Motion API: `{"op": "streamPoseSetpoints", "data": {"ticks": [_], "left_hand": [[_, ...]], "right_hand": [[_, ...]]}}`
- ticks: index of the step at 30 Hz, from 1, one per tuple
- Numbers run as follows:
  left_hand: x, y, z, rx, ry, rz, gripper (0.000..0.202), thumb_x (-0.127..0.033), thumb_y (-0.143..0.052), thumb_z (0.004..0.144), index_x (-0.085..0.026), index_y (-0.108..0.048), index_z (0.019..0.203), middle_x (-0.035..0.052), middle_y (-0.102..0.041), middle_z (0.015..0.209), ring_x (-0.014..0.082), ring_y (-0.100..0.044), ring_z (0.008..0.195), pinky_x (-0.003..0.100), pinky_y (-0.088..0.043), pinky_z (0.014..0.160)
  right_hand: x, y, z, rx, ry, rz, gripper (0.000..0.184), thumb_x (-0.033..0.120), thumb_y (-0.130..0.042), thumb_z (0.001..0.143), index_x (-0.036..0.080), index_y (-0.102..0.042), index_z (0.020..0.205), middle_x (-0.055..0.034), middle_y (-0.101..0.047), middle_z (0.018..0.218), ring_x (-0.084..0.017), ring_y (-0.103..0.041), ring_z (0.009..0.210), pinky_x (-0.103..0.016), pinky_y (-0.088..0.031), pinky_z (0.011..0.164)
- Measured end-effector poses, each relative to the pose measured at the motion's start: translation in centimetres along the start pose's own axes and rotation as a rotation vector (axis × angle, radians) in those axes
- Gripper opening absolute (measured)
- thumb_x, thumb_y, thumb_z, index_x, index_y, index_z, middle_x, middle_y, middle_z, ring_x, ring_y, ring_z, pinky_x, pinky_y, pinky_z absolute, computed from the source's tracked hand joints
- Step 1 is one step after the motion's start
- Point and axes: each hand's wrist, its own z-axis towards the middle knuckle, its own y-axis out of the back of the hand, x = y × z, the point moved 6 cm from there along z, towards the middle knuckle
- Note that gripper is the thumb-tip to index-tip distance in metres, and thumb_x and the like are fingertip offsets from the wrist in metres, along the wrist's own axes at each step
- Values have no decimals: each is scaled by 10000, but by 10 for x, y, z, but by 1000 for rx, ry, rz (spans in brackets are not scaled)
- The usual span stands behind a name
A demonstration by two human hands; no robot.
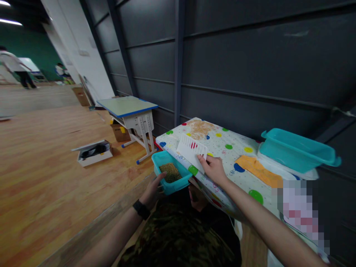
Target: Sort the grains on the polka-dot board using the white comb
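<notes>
My left hand [153, 188] grips the near left side of a small teal plastic container [185, 182], its thumb over the rim. Greenish-brown grains [170, 172] lie inside it. The container is held beside the table edge, over my lap. My right hand [213, 168] is closed on a flat white plastic piece with slots along its far end [191, 150], held at the near edge of the table [222, 150]. Beyond the slotted end, pale tan grains [200, 128] are scattered over the dotted tablecloth.
An orange cloth [258, 170] lies on the table's right side. Behind it stands a larger teal bin [299, 150]. A school desk [128, 105] and an open white box [94, 152] are to the left. A dark panelled wall [250, 63] closes off the back. A person [16, 66] stands far left.
</notes>
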Motion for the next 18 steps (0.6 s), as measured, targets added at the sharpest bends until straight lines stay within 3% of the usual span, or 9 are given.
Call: {"op": "streamPoseSetpoints", "data": {"ticks": [4, 9, 13, 18], "left_hand": [[1, 3, 3, -8, -5, 3, 351, -414, -789, 1023, -158, -776, 1263, 143, -864, 1044, 232, -804, 750, 320, -642, 626], [0, 9, 8, -30, -10, 6, 286, -427, -802, 1018, -172, -781, 1148, 114, -833, 935, 212, -774, 719, 300, -624, 613], [-4, 9, 7, -36, -9, 5, 272, -396, -752, 1060, -174, -765, 1217, 105, -836, 961, 214, -783, 742, 310, -633, 650], [-7, 8, 6, -37, -6, 17, 311, -381, -711, 1089, -174, -746, 1318, 118, -859, 1018, 238, -808, 794, 332, -640, 678]], "right_hand": [[-7, 8, 5, -81, -19, -10, 764, 892, -434, 1010, 272, -454, 564, 0, -474, 504, -153, -419, 521, -317, -348, 577], [-42, 33, 24, -247, -127, -177, 790, 904, -351, 1007, 254, -603, 635, -65, -605, 569, -209, -515, 583, -351, -356, 635], [-69, 45, 38, -247, -223, -336, 730, 775, -396, 1072, 220, -739, 745, -133, -728, 687, -244, -572, 625, -370, -328, 659], [-77, 42, 46, -160, -220, -410, 631, 648, -491, 1114, 225, -739, 717, -128, -738, 685, -241, -571, 614, -368, -310, 649]]}}
